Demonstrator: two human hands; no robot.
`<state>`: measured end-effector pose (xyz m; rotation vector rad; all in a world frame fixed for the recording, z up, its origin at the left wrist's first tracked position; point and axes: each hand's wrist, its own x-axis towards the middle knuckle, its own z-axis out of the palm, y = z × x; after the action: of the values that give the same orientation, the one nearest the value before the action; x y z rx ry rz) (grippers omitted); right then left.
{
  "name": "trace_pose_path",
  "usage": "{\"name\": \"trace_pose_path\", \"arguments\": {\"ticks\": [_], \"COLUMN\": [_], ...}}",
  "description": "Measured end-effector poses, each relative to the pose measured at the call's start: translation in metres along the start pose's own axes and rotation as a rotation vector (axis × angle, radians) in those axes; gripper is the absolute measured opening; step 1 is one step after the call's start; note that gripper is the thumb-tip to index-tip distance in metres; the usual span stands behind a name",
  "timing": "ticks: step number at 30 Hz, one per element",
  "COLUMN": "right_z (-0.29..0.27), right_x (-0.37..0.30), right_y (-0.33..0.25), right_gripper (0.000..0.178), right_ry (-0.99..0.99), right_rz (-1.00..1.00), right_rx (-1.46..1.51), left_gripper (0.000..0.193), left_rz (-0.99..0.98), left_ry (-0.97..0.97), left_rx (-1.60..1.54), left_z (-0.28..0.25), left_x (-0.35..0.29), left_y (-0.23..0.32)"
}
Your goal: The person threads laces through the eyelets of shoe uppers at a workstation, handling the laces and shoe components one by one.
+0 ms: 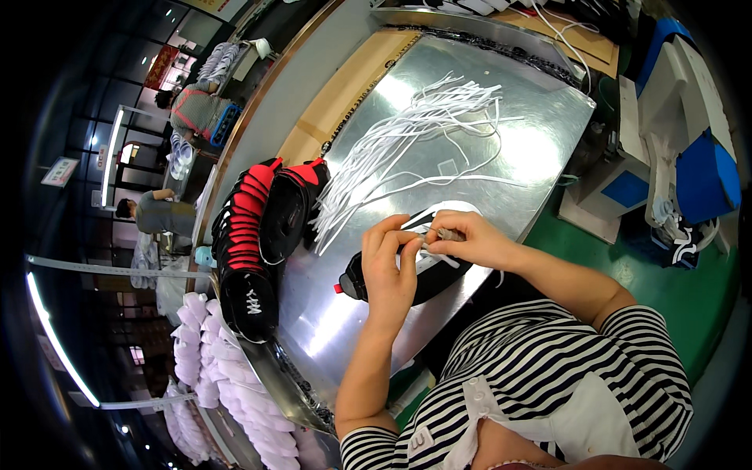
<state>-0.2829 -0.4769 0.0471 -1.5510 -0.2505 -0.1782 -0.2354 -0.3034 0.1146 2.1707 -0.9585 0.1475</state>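
A black shoe upper (436, 283) with white parts lies on the metal table, its red-tabbed end pointing left. Over its lacing area, my left hand (389, 270) has thumb and fingers pinched together on a white shoelace (439, 254). Close beside it, my right hand (479, 241) is also closed, fingertips at the same lace. A small greyish-brown piece (450, 234) shows at the right fingers; I cannot tell whether it is a finger wrap or a held thing. Beyond both hands spreads a loose bundle of white shoelaces (415, 137).
Left on the metal tabletop (325, 301) stands a row of nested black and red shoe uppers (243, 223), with another upper (291, 205) alongside. Cardboard (333, 102) lines the far left edge. White stuffed pieces (243, 392) are heaped below left. A grey and blue machine (634, 164) stands right.
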Motion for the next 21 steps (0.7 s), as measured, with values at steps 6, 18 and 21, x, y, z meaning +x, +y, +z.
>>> {"name": "trace_pose_path", "arguments": {"ticks": [6,18,21], "right_z": [0.003,0.027,0.027], "right_x": [0.005,0.0,-0.004], "right_y": [0.014,0.032,0.031], "right_gripper": [0.014,0.035,0.035], "right_ry": [0.149,0.174,0.169], "right_rz": [0.377,0.349,0.313], "right_rx": [0.391,-0.025,-0.068], "left_gripper": [0.026,0.041,0.031], "left_rz": [-0.181,-1.111,-1.045], "left_ry": [-0.009,-0.218,-0.1], "left_rx": [0.239,-0.833,-0.715], "left_z": [-0.018,0.022,0.027], "left_x": [-0.048,-0.04,-0.045], "left_y": [-0.02,-0.053,-0.041]}}
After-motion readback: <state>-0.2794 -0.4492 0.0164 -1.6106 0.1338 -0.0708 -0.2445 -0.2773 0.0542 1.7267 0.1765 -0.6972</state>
